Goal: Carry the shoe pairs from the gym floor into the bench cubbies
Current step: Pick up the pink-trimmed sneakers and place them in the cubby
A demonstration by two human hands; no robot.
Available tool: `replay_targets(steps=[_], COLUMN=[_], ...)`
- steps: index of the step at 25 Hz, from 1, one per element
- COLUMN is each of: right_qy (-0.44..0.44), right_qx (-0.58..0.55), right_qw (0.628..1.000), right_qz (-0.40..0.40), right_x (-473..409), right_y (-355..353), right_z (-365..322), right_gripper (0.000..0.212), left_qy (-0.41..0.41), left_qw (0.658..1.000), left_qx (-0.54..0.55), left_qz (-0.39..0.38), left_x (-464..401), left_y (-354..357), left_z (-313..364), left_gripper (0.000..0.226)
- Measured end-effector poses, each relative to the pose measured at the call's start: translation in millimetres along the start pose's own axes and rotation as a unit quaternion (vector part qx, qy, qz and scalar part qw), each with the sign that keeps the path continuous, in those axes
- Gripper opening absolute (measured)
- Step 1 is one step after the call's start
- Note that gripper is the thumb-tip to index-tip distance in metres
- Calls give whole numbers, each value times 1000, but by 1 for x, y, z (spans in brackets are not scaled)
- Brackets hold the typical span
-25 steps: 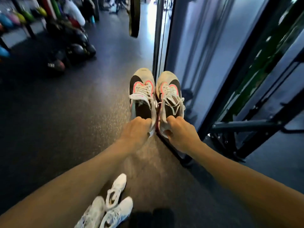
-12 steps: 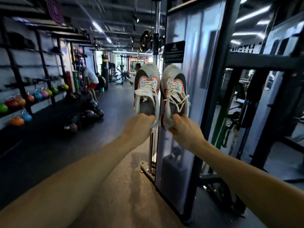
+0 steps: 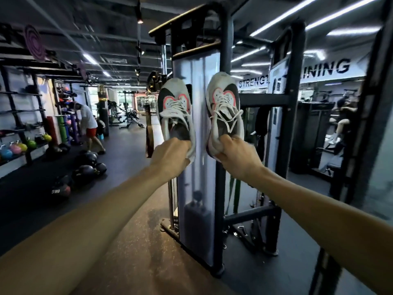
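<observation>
A pair of white mesh running shoes with black side panels, pink trim around the lacing and white laces is held up in the air at arm's length, toes pointing up and away from the camera. The left shoe point(image 3: 176, 116) and the right shoe point(image 3: 225, 112) hang side by side, apart, with a gap between them. The left hand point(image 3: 170, 157) grips the heel collar of the left shoe, fingers curled into the opening; the right hand point(image 3: 237, 156) pinches the heel collar of the right shoe in the same way. Both bare forearms stretch out from the bottom corners.

Just behind the shoes stands a tall black-framed cable machine point(image 3: 197, 145) with a pale translucent panel covering its weight stack, its base resting on the dark speckled rubber floor point(image 3: 119, 241). To the left, dark medicine balls point(image 3: 88, 167) lie on the floor near a low rack of coloured kettlebells point(image 3: 14, 147). Farther back, a person in a white shirt and red shorts point(image 3: 88, 126) bends forward. On the right, a white wall banner point(image 3: 327, 69) carries black lettering, partly hidden by the machine frame.
</observation>
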State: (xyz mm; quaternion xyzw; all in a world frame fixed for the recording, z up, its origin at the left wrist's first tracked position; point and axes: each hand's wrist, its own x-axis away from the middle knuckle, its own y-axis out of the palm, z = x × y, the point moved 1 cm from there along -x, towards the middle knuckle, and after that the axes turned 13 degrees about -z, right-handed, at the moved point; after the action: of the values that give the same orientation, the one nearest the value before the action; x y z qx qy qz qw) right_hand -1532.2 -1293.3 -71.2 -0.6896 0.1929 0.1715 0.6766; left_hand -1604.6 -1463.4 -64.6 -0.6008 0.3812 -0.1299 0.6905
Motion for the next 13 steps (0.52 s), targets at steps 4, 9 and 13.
replay_targets(steps=[4,9,13], right_qy=[53,149,230], right_qx=[35,87,119], right_qw=[998,985,966], right_qz=[17,9,-6], right_x=[72,186,284], right_y=[-55,-115,-165], right_z=[1,-15,-26], right_gripper=[20,27,24], left_qy=[84,194,277], left_qw=[996,979,957], left_qx=[30,65,86], left_qz=[12,19,-2], left_x=[33,99,154], left_y=[-32,-50,-66], left_z=[55,131,203], left_gripper=[30,33,34])
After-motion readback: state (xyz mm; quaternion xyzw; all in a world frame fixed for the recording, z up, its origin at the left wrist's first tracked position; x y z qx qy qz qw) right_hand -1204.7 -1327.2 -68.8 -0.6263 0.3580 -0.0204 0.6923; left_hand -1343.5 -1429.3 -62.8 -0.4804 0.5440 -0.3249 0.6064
